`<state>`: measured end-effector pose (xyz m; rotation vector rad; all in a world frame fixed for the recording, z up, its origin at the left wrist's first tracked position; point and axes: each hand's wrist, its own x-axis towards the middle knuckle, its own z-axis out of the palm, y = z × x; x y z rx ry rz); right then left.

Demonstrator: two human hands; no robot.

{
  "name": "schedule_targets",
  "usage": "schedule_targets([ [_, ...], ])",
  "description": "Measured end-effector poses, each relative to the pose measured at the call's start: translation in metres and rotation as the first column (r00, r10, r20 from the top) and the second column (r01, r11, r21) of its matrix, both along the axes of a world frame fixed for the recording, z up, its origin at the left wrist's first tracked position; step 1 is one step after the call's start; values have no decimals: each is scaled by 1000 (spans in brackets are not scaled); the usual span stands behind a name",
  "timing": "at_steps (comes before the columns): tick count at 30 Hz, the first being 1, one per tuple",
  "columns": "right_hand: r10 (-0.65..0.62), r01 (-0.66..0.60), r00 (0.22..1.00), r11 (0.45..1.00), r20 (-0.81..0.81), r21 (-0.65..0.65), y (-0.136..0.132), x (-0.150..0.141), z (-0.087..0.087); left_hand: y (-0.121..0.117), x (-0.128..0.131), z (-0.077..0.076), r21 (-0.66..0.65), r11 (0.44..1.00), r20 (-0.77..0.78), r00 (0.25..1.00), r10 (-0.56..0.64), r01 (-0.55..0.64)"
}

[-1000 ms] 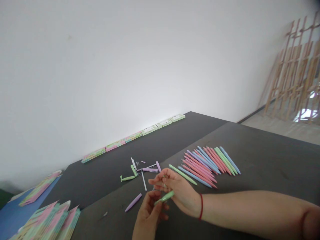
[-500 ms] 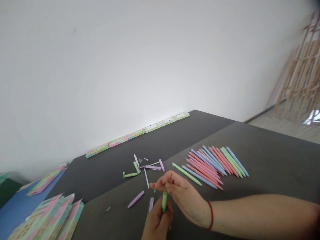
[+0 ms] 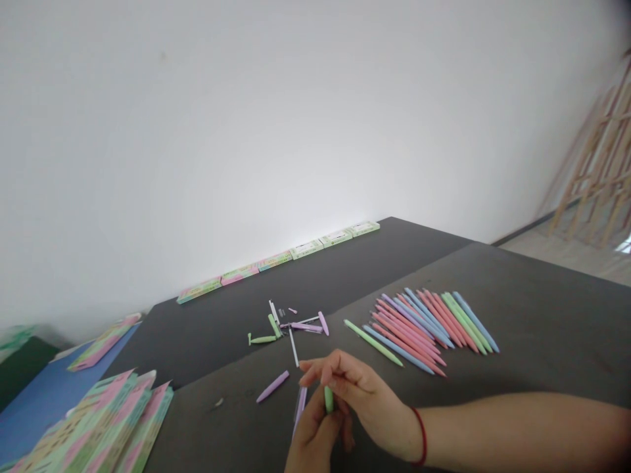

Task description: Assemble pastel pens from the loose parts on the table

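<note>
White wall (image 3: 296, 144) behind, dark table (image 3: 552, 341) below. Left hand (image 3: 315, 427) grasps green pen barrel (image 3: 328, 401), roughly upright, in the centre foreground; right hand (image 3: 369, 407) curls over its top, can't tell if it pinches anything. Barrel probably light, stiff plastic, smooth enough to slip or roll; best held mid-length, top end free. From the hands: purple barrel (image 3: 273, 386) at 10 o'clock, row of pens (image 3: 404, 335) at 1, packets (image 3: 118, 427) at 9. Table corner near 12:30; room to move toward 2, past the pens.
</note>
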<state>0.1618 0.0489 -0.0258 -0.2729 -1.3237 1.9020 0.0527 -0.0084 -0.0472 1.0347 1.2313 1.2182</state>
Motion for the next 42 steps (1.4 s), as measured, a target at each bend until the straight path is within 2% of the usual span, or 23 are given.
schedule_targets([
  [3,19,-19,999,1000,31,-14,-2,0,-3,1,-3,-2,-27,998,93,993,68,-65],
  [7,36,-36,994,999,102,0,-3,2,-3,1,-6,-3,-48,996,125,989,76,-70],
  [10,-95,57,979,977,181,205,-1,6,0,-1,-8,-1,-72,987,101,983,153,-146],
  [12,-219,133,955,919,198,372,5,9,5,-1,-10,3,-69,984,64,983,170,-166],
  [15,-357,182,906,814,229,551,25,14,16,1,-16,10,42,991,-68,990,127,-125],
  [17,-441,136,839,739,320,659,44,18,25,3,-20,11,89,992,-148,984,103,-90],
  [18,-502,105,781,693,373,714,54,20,28,4,-21,11,86,993,-163,982,93,-79],
  [20,-579,-42,646,624,498,780,70,25,30,5,-22,10,84,994,-163,983,89,-76],
  [22,-609,-211,512,595,606,776,77,28,26,6,-23,9,79,993,-156,983,97,-86],
  [24,-619,-335,417,576,666,745,76,29,20,8,-26,9,59,994,-146,984,102,-94],
  [27,-646,-423,365,526,670,738,68,27,11,15,-37,10,14,995,-161,982,96,-95],
  [29,-668,-467,346,485,658,739,62,24,9,19,-44,11,-13,998,-251,966,55,-60],
  [32,-695,-528,303,447,652,722,57,22,10,19,-46,14,-30,999,-474,880,-42,31],
  [35,-711,-556,270,436,649,708,54,22,11,13,-37,20,35,987,-669,737,-92,155],
  [39,-714,-575,257,428,651,697,53,22,7,7,-22,23,85,958,-831,550,-84,275],
  [42,-710,-565,285,418,644,711,53,20,0,4,-14,12,100,935,-915,400,-48,341],
])
